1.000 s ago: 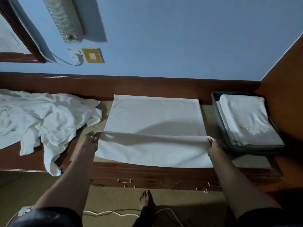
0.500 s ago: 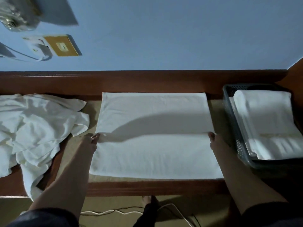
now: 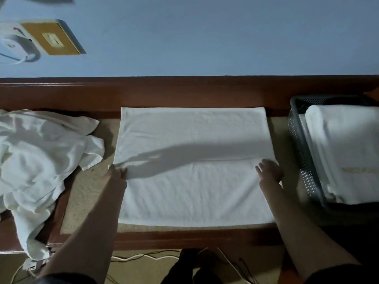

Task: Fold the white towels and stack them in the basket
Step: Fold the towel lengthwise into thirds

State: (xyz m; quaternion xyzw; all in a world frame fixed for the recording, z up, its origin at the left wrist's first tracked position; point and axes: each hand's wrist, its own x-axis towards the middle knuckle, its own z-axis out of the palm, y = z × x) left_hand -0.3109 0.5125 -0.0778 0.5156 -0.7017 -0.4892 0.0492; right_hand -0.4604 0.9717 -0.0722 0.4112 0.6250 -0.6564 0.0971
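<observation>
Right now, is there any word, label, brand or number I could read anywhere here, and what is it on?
No text here is clear enough to quote.
On the folded towel in the basket: a faint golden line of marks, too blurred to read.
On the golden wall plate: no lettering visible.

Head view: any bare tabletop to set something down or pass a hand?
Widest bare patch: beige strip between the crumpled towel pile and the flat towel, though the left hand and forearm cross it. A narrower strip runs between the flat towel and the basket. Thin sliver along the front edge. Crowded: the basket, full of folded towels.
</observation>
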